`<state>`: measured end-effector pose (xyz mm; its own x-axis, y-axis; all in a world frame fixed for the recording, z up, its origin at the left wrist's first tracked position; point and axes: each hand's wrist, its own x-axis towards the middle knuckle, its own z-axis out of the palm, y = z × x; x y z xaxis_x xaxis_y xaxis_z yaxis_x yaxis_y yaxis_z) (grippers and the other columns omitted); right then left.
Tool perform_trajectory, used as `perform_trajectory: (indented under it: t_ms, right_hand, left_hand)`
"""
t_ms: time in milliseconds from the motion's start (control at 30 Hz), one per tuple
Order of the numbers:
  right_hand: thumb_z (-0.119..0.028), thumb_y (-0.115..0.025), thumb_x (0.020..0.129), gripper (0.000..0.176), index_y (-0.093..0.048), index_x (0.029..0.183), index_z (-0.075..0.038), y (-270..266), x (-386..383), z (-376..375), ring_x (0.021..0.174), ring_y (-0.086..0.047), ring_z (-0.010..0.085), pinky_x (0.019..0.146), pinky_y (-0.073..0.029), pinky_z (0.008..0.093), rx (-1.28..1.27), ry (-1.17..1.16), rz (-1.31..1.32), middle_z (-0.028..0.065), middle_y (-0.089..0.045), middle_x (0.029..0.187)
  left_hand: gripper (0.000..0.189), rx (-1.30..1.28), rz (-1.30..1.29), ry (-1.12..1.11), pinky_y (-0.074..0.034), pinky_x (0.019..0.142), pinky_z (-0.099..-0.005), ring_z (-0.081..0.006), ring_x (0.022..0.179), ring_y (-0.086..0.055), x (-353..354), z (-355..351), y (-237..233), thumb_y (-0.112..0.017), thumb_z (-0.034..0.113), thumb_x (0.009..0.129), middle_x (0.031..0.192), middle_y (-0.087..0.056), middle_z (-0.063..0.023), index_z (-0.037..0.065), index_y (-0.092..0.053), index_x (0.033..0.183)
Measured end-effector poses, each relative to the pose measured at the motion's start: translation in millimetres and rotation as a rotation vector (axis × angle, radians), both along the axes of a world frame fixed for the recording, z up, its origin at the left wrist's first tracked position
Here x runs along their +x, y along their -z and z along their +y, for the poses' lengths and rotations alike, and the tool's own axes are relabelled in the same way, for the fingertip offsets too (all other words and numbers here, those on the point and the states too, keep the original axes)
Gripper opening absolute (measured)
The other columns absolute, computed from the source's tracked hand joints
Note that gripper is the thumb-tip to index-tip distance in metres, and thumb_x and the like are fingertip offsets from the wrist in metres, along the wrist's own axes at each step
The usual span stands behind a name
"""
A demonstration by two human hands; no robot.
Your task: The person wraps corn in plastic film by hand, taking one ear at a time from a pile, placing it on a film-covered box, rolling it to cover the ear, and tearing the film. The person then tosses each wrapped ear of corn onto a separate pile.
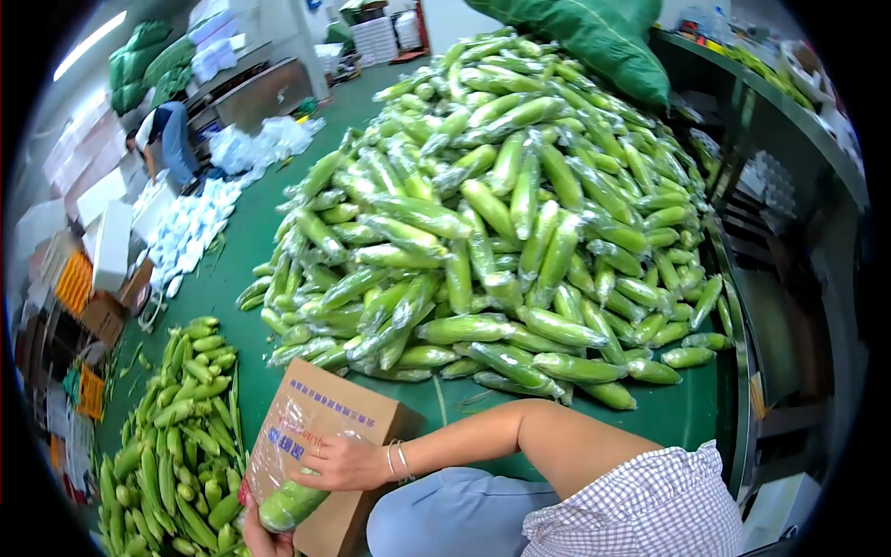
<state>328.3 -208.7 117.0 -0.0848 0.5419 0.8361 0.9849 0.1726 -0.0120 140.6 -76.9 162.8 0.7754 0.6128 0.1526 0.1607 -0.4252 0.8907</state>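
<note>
Green floor (687,408), corn heap (501,213) beyond; right hand (339,461) grips bag (297,418), left hand (258,537) clenches cob (290,504).

The clear plastic bag (290,434) (blue print shows on or through it) lies slanted under the right hand (345,461), whose fingers pinch its film. Its upper end reaches above that hand. The green cob (290,506) sits inside the bag's lower end, tilted, just below the right hand and gripped from beneath by the left hand (260,537).
</note>
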Motion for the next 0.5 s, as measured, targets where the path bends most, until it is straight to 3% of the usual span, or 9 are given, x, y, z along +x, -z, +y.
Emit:
perform_trajectory:
  t_ms: [67, 100, 167, 200, 333, 367, 400, 467, 500]
  right_hand:
    - [-0.017, -0.049, 0.073, 0.029, -0.054, 0.101, -0.01, -6.9, 14.0, -12.7, 0.084, -0.055, 0.0224, 0.072, -0.044, 0.031, 0.015, 0.071, -0.033, 0.0057, -0.054, 0.085]
    - [-0.016, -0.049, 0.073, 0.029, -0.054, 0.101, -0.01, -11.5, 20.8, -18.8, 0.084, -0.054, 0.022, 0.072, -0.044, 0.0303, 0.077, 0.121, 0.009, 0.0055, -0.053, 0.085]
    - [-0.018, -0.055, 0.07, 0.029, -0.055, 0.098, -0.011, -12.0, 30.9, -27.3, 0.087, -0.053, 0.024, 0.069, -0.046, 0.0323, 0.118, 0.238, 0.073, 0.0054, -0.054, 0.087]
    - [-0.018, -0.055, 0.07, 0.029, -0.055, 0.098, -0.011, -5.9, 36.2, -33.0, 0.087, -0.053, 0.024, 0.069, -0.046, 0.0323, 0.123, 0.264, 0.062, 0.0054, -0.054, 0.087]
    - [-0.025, -0.072, 0.057, 0.045, -0.056, 0.095, -0.009, 25.8, 50.1, -62.1, 0.09, -0.055, 0.0287, 0.066, -0.05, 0.0363, -0.039, 0.242, 0.649, 0.0087, -0.056, 0.093]
    - [-0.025, -0.073, 0.056, 0.045, -0.056, 0.095, -0.008, 32.8, 54.2, -71.3, 0.09, -0.054, 0.0282, 0.066, -0.049, 0.0346, 0.022, 0.212, 0.826, 0.0099, -0.055, 0.093]
    - [-0.03, -0.073, 0.06, 0.05, -0.056, 0.101, -0.009, 21.2, 65.5, -94.8, 0.083, -0.058, 0.0285, 0.069, -0.047, 0.0369, -0.026, 0.241, 0.979, 0.0111, -0.057, 0.094]
    - [-0.034, -0.073, 0.063, 0.045, -0.058, 0.096, -0.008, 37.7, 112.9, -125.9, 0.088, -0.055, 0.0302, 0.076, -0.044, 0.0401, 0.08, 0.476, 1.033, 0.0148, -0.056, 0.095]
    - [-0.033, -0.066, 0.072, 0.033, -0.059, 0.088, -0.006, 53.7, 152.2, -143.1, 0.087, -0.052, 0.0301, 0.075, -0.042, 0.0417, 0.216, 0.703, 0.516, 0.017, -0.056, 0.091]
  left_hand:
    - [0.033, -0.722, 0.145, -0.287, -0.051, 0.067, -0.0353, -0.0221, 0.086, -0.059, 14.6, -12.0, -20.9, -0.039, 0.027, 0.091, 0.098, -0.059, -0.0119, 0.005, -0.047, 0.116]
    - [0.033, -0.717, 0.149, -0.271, -0.051, 0.067, -0.0353, -0.0221, 0.086, -0.059, 5.4, -0.4, -6.3, -0.039, 0.027, 0.091, 0.098, -0.059, -0.0119, 0.005, -0.047, 0.116]
    - [0.034, -1.318, 0.309, 0.061, -0.049, 0.054, -0.0331, -0.0185, 0.068, -0.058, -15.5, 36.0, 38.9, -0.04, 0.032, 0.091, 0.088, -0.059, -0.0077, 0.007, -0.049, 0.112]
    - [0.034, -1.141, 0.372, -0.159, -0.04, 0.041, -0.0261, -0.0147, 0.047, -0.049, 1.6, -18.1, 0.2, -0.038, 0.037, 0.092, 0.079, -0.058, -0.0062, 0.008, -0.05, 0.106]
    - [0.028, -1.501, 0.372, 0.528, -0.034, 0.036, -0.0242, -0.0117, 0.04, -0.042, 0.8, -14.8, 3.3, -0.037, 0.03, 0.093, 0.07, -0.057, -0.0081, 0.008, -0.052, 0.102]
    - [0.022, -1.168, 0.486, 0.365, -0.037, 0.038, -0.0237, -0.0112, 0.041, -0.045, -0.7, -32.8, -13.4, -0.041, 0.024, 0.092, 0.068, -0.058, -0.0065, 0.007, -0.053, 0.1]
    - [0.022, -1.17, 0.471, 0.352, -0.037, 0.038, -0.0237, -0.0112, 0.041, -0.045, -4.4, -42.5, -20.0, -0.041, 0.024, 0.092, 0.068, -0.058, -0.0065, 0.007, -0.053, 0.1]
    - [0.02, -0.582, 0.647, 0.088, -0.04, 0.041, -0.0214, -0.0125, 0.045, -0.05, -27.5, -53.6, -26.8, -0.046, 0.021, 0.09, 0.066, -0.058, -0.0057, 0.005, -0.053, 0.1]
    - [0.031, -0.505, 0.806, 0.018, -0.047, 0.059, -0.0256, -0.0152, 0.069, -0.058, -60.4, -25.1, 0.1, -0.057, 0.021, 0.084, 0.08, -0.06, -0.008, 0.002, -0.051, 0.107]
